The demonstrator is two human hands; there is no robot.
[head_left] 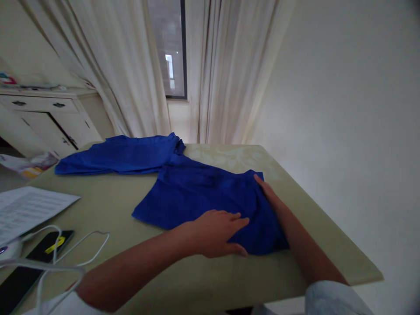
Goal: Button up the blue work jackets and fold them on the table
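A blue garment [197, 188], which looks like a skirt or a pair of shorts, lies spread on the table with its narrower, waist-like edge toward the window. My left hand [219, 232] rests over its lower right part, palm down, fingers spread and thumb apart. At the garment's upper right corner, my right hand [268, 193] lies along the side edge with a finger stretched out; its other fingers are mostly hidden. A second blue garment [121, 155] lies folded behind and to the left, touching the first.
The table [315, 232] has a pale greenish cover. At left are printed paper sheets [36, 208], a dark flat device [19, 280] with a yellow label and a white cable [95, 253]. Beyond stand a white cabinet [52, 113], curtains [124, 65] and a plain wall [354, 109] at right.
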